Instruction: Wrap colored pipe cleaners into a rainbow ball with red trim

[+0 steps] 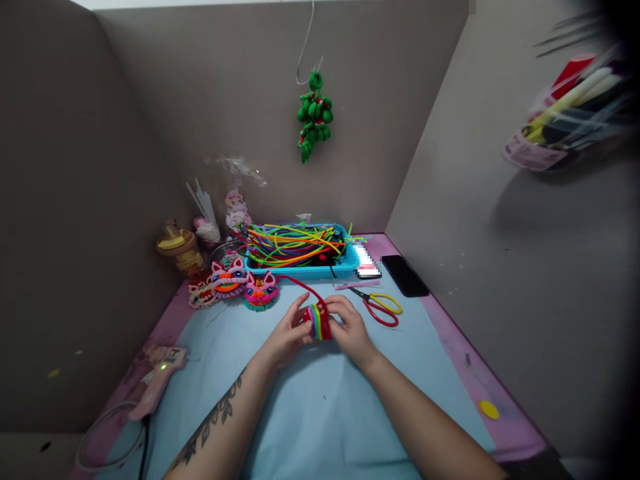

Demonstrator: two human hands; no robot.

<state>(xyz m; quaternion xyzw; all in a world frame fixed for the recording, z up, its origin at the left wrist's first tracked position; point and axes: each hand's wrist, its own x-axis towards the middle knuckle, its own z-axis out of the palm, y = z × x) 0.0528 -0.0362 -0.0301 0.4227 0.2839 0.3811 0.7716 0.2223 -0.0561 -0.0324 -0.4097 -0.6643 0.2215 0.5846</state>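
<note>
One striped piece [317, 322], above the counter [425, 347], is held by the fingers of the left hand [289, 333] and right hand [351, 330]. Its stripes point away, tipping left; long axis unclear. Beyond: one tray [300, 273], one scissors [383, 311].

The piece [317, 323] I hold looks soft and matt; my tray [300, 273] is smooth plastic, my phone [405, 276] glossy, the cover [320, 427] matt and lightly creased, the wall [380, 133] smooth.
</note>
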